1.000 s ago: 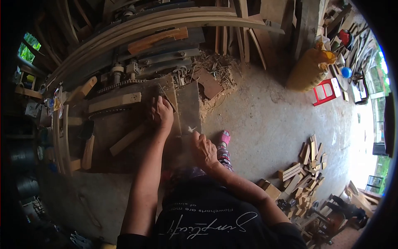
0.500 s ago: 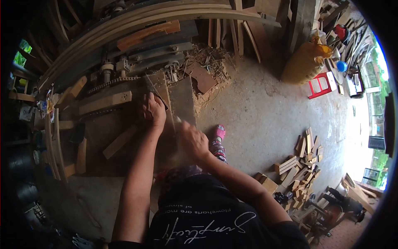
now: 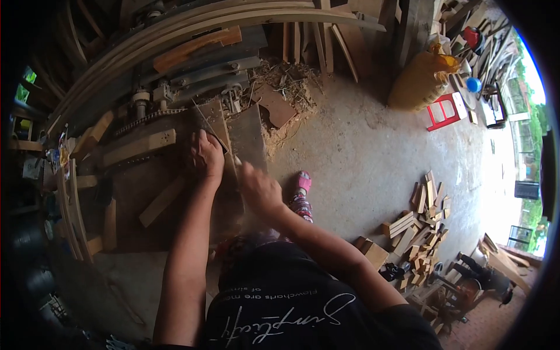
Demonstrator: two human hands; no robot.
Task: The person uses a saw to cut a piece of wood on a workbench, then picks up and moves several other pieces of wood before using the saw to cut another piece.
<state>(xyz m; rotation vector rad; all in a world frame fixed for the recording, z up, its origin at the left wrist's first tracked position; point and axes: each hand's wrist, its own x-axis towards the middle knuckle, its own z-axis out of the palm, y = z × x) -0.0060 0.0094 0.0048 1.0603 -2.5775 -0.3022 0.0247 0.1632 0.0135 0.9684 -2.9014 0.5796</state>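
Note:
My left hand [image 3: 207, 155] is closed at the edge of a dark, thin straight-edged piece [image 3: 211, 132], which lies slantwise over a wooden board [image 3: 216, 118]. To the right of it, my right hand [image 3: 260, 188] is closed around a small, pale, pencil-like tool [image 3: 237, 160], whose tip is at the board's edge. Its fingers are slightly blurred. A flat grey-brown panel [image 3: 249, 131] lies just beyond the tool. Left of my left hand is a wood block [image 3: 140, 148] on the dark work surface.
A machine with a chain [image 3: 149, 118] stands behind the work surface. Long planks [image 3: 192, 18] cross above it. On the floor at the right are a pile of wood offcuts [image 3: 411, 233], a red stool [image 3: 446, 112] and a yellow sack [image 3: 421, 81].
The whole view has shifted slightly, moving the scene a little left. My right hand and the pale tool are a bit higher along the board's edge; my left hand stays at the dark piece.

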